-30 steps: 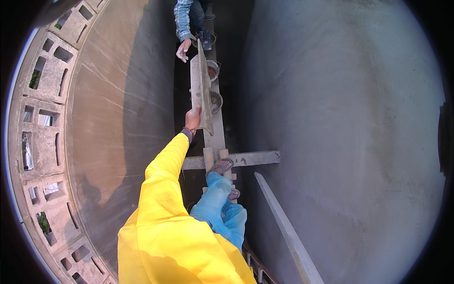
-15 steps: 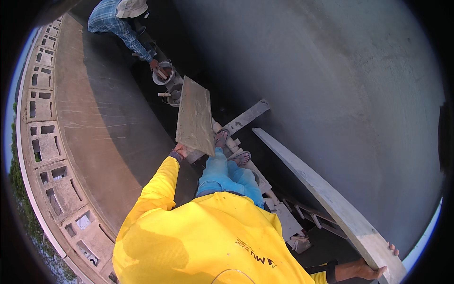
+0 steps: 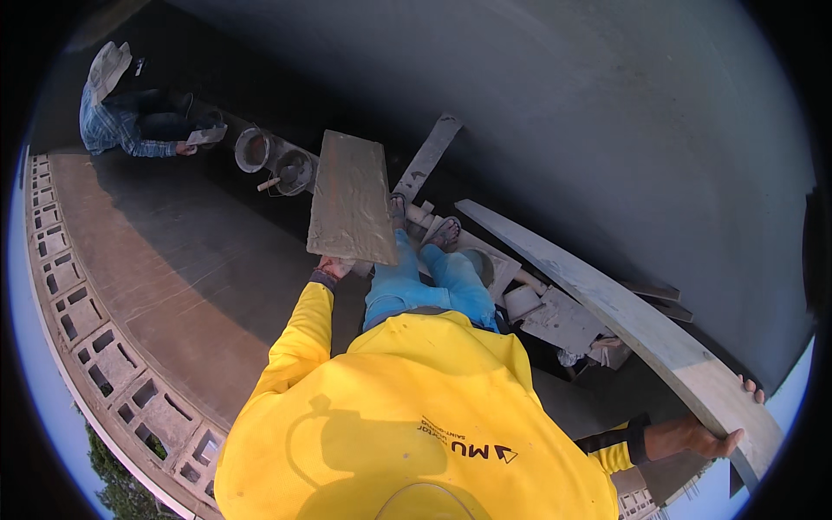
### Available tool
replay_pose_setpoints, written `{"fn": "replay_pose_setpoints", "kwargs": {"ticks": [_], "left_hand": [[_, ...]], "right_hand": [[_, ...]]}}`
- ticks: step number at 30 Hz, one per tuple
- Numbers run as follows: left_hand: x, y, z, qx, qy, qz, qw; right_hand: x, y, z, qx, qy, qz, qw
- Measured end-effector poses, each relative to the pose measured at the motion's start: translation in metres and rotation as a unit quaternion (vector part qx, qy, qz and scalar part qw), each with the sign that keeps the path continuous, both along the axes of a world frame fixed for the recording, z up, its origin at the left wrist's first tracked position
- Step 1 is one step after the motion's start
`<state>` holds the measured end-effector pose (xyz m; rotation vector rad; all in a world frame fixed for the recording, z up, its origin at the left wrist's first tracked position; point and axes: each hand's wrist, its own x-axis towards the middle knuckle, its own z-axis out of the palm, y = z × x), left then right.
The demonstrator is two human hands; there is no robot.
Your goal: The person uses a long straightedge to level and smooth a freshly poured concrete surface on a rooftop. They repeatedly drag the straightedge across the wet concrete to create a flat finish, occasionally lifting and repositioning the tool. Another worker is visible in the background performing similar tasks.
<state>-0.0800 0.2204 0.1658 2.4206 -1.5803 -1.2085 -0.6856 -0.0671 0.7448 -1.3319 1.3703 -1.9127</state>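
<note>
My left hand (image 3: 332, 268) is closed under the near end of a rectangular mortar board (image 3: 351, 195), which is coated with a smeared layer of grey-brown mortar. Part of that hand is hidden beneath the board. Far out on the right, my right hand (image 3: 706, 439) wraps round a long, pale straightedge plank (image 3: 598, 303), with thumb and fingertips showing at opposite edges. The plank runs diagonally from its narrow far tip beside the grey wall (image 3: 624, 130) toward my right hand. My sandalled feet (image 3: 445, 232) stand on planks below.
A person (image 3: 108, 126) in a plaid shirt crouches at the far left, holding a flat tool (image 3: 207, 135). Two buckets (image 3: 252, 150) stand between us, the nearer with a wooden-handled tool (image 3: 269, 184). A curved row of hollow blocks (image 3: 108, 360) edges the left; a cross plank (image 3: 429, 154) meets the wall.
My view has turned, so the other person appears farther left. That person's hand has left the bucket and now holds a flat tool. Both my hands keep their holds.
</note>
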Motion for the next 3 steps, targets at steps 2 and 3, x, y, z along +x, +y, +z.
{"fn": "replay_pose_setpoints", "kwargs": {"ticks": [2, 3], "left_hand": [[0.030, 0.020, -0.039, -0.071, 0.155, 0.103, 0.980], [0.026, 0.012, -0.048, -0.067, 0.163, 0.082, 0.981]], "right_hand": [[-0.003, 0.015, -0.003, 0.009, -0.014, -0.035, 0.999], [-0.002, 0.021, -0.006, 0.008, -0.017, -0.046, 0.999]]}}
